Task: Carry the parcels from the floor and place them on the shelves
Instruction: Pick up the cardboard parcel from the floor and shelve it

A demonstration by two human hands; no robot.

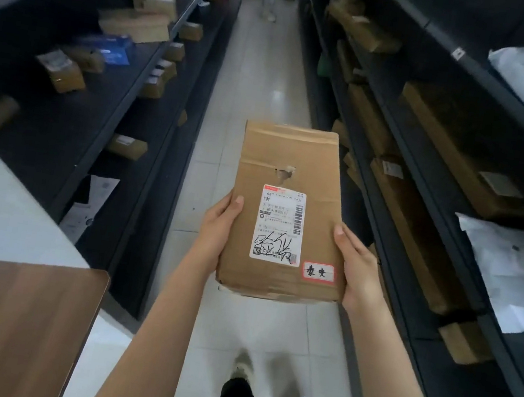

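Dark shelves [168,136] flank the tiled floor [252,95]: small cardboard boxes [63,71] left of it, long boxes [417,242] and white bags [515,270] right.

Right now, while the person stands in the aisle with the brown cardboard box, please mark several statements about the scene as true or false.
1. Both hands hold the brown cardboard box, the left hand on its left edge and the right hand on its right edge. True.
2. The box already rests on a shelf. False: it is held over the white tiled floor of the aisle.
3. A white shipping label sits on the top face of the box. True.
4. The dark shelves on the left hold no parcels. False: several small cardboard boxes lie there.
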